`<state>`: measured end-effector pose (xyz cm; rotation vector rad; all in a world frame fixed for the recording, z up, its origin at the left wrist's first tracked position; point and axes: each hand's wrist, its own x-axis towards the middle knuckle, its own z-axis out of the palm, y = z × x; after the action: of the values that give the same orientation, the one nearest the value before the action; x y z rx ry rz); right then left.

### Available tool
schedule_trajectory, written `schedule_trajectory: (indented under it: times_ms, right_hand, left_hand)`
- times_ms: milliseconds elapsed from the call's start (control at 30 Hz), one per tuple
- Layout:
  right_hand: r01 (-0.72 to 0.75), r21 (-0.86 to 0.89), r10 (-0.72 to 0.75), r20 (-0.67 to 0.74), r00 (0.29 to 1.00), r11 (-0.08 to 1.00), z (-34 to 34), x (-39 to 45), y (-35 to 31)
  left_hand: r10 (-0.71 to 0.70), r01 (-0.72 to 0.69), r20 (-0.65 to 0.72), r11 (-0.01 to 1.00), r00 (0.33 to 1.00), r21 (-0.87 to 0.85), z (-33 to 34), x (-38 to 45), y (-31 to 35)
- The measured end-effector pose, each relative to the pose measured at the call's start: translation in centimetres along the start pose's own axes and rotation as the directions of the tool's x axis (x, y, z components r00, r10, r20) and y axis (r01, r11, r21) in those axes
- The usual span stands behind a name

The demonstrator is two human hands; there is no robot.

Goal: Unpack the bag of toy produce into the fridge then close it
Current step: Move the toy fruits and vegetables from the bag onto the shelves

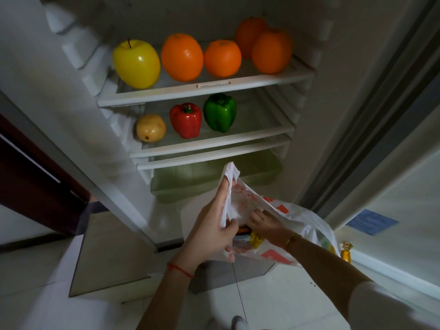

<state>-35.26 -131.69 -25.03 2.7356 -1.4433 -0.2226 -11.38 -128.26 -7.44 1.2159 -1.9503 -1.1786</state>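
Observation:
The fridge stands open. Its upper shelf (238,88) carries a yellow apple (136,64) and several oranges (182,57). On the middle shelf (214,144) sit a yellowish pear (150,127), a red pepper (185,120) and a green pepper (220,112). A white plastic bag (281,210) with red print hangs in front of the lower drawer (214,179). My left hand (214,225) grips the bag's handle and rim. My right hand (264,225) reaches inside the bag, fingers among yellow and orange items (254,239); whether it holds one is hidden.
The open fridge door (390,186) stands at the right, with a small amber bottle (346,252) in its lower rack. A dark cabinet (31,177) is at the left. A grey box (107,253) sits on the tiled floor below the fridge.

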Motion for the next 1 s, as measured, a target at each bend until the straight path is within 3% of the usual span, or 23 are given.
schedule_trajectory:
  times_ms: [100,400,467,600,667,800,933,1000]
  right_hand:
    - [0.103,-0.051,-0.101,0.035,0.994,0.993,0.4,-0.1,-0.2]
    - [0.101,-0.089,-0.109,-0.091,0.990,0.991,0.2,0.6,-0.6]
    - [0.040,-0.057,-0.047,-0.140,0.989,0.998,-0.4,0.7,-1.1]
    - [-0.177,0.283,0.239,-0.204,0.949,0.943,-2.4,0.7,-2.9]
    - [-0.273,0.509,0.407,-0.171,0.897,0.817,-3.8,0.2,-4.3]
    - [-0.253,0.837,0.641,-0.143,0.754,0.484,-8.0,-1.5,-6.9]
    - [-0.181,0.983,0.738,0.103,0.667,0.027,-11.2,-4.6,-7.9]
    - [-0.154,0.984,0.784,0.164,0.598,-0.088,-12.4,-6.5,-7.6]
  left_hand:
    - [-0.004,0.004,0.010,1.000,1.000,-0.004,-0.1,0.0,0.0]
    - [0.001,-0.001,0.000,1.000,1.000,0.012,0.1,-0.5,0.0]
    - [0.010,-0.009,-0.019,1.000,1.000,0.026,0.1,-0.6,0.0]
    - [0.024,-0.023,-0.027,0.999,0.999,0.027,0.3,-0.4,0.3]
    - [0.033,-0.033,-0.032,0.999,0.999,0.027,0.6,-0.3,0.5]
    - [0.078,-0.073,-0.063,0.995,0.995,0.068,1.1,0.0,1.2]
    - [0.107,-0.103,-0.073,0.993,0.992,0.051,1.5,0.4,2.2]
    - [0.117,-0.114,-0.064,0.992,0.991,0.048,1.9,0.7,2.7]
